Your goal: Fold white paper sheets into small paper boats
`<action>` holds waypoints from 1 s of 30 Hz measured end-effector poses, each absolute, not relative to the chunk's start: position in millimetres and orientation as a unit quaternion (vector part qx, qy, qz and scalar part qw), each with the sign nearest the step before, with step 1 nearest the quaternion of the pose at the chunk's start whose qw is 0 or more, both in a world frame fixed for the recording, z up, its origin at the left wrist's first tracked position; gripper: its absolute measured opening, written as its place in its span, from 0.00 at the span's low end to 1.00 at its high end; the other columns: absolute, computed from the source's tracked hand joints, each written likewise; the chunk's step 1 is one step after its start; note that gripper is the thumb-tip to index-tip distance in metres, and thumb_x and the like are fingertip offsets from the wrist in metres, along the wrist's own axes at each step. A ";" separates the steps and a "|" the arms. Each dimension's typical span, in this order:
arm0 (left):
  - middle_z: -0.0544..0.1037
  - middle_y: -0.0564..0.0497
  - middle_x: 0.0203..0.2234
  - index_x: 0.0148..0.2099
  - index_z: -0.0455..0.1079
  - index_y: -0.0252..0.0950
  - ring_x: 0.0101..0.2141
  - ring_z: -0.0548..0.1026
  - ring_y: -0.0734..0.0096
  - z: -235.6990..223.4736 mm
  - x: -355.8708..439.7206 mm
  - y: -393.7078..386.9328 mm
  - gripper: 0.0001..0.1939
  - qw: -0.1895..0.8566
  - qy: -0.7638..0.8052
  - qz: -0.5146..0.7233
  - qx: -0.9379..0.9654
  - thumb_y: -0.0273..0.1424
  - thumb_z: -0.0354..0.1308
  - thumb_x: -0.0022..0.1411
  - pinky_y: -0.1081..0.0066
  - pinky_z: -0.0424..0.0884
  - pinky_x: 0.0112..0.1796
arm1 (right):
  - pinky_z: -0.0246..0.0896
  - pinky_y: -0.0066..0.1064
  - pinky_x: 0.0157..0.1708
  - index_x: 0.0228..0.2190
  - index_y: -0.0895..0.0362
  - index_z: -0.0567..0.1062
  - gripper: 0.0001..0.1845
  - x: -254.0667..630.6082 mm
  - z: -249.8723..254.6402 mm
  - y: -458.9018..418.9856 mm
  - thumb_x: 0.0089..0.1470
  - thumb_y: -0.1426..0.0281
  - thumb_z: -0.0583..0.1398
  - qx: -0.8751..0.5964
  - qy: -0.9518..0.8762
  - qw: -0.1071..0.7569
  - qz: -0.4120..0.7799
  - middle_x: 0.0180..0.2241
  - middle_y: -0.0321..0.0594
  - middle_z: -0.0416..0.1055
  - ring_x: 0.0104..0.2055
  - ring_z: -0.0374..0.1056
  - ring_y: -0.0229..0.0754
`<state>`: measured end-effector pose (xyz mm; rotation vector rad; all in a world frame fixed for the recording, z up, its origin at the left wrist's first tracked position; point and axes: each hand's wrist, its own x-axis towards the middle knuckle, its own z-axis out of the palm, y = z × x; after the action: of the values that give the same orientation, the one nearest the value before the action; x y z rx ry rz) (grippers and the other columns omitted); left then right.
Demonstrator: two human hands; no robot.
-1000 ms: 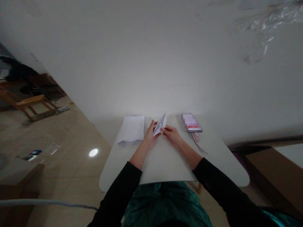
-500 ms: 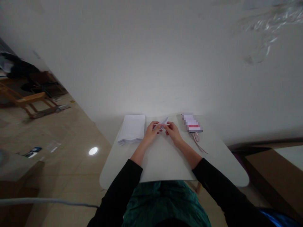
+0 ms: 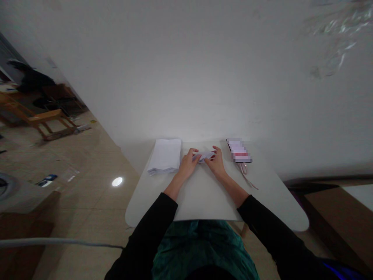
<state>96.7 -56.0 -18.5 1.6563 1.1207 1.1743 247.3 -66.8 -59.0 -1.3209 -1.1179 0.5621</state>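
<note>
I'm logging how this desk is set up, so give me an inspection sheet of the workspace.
Surface: white table against a pale wall.
Job's things: folded paper between the hands; paper stack to their left.
Clutter: phone, its screen pixelated, with a pinkish strap, right of the hands.
Hands: left hand and right hand both hold the folded paper.
Cables: grey cable at lower left, off the table; its ends cannot be traced.
Surroundings: wooden chair and a person in dark clothing at far left.
</note>
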 end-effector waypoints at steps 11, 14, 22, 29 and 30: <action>0.78 0.50 0.28 0.43 0.73 0.42 0.31 0.75 0.64 -17.2 95.3 -56.3 0.07 0.328 0.438 0.427 0.720 0.30 0.60 0.61 0.70 0.67 0.38 | 0.51 0.48 0.50 0.34 0.52 0.77 0.10 258.6 -24.0 -86.2 0.48 0.75 0.62 -0.568 -0.684 0.456 0.041 0.53 0.44 0.64 0.53 0.56 0.54; 0.79 0.51 0.27 0.44 0.73 0.43 0.29 0.74 0.65 -17.3 95.5 -57.7 0.08 0.347 0.409 0.419 0.733 0.34 0.59 0.62 0.70 0.68 0.37 | 0.47 0.49 0.50 0.29 0.50 0.80 0.05 271.2 -16.5 -86.7 0.51 0.73 0.65 -0.511 -0.773 0.374 0.043 0.50 0.41 0.71 0.54 0.56 0.55; 0.80 0.49 0.33 0.45 0.73 0.41 0.33 0.76 0.67 -12.4 100.2 -58.7 0.14 0.416 0.402 0.469 0.667 0.33 0.67 0.55 0.70 0.68 0.40 | 0.51 0.45 0.48 0.31 0.52 0.81 0.05 281.2 -19.1 -80.0 0.56 0.70 0.63 -0.504 -0.783 0.361 0.049 0.34 0.43 0.77 0.42 0.67 0.49; 0.77 0.46 0.38 0.58 0.58 0.34 0.33 0.76 0.72 -22.7 122.8 -57.8 0.26 0.513 0.417 0.538 0.523 0.28 0.61 0.59 0.69 0.74 0.38 | 0.62 0.33 0.34 0.28 0.56 0.80 0.08 264.7 -19.6 -84.2 0.55 0.70 0.61 -0.525 -0.680 0.504 0.090 0.29 0.42 0.75 0.32 0.70 0.43; 0.77 0.46 0.38 0.57 0.60 0.33 0.35 0.77 0.71 -24.2 125.2 -59.8 0.22 0.531 0.407 0.529 0.522 0.28 0.58 0.61 0.69 0.74 0.39 | 0.63 0.33 0.33 0.27 0.56 0.79 0.08 261.8 -20.4 -85.1 0.55 0.70 0.61 -0.531 -0.668 0.514 0.093 0.29 0.42 0.75 0.30 0.70 0.42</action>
<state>125.2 -59.8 -24.2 1.2461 0.9710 1.2632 261.8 -85.1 -20.4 -1.2756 -1.6048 0.2237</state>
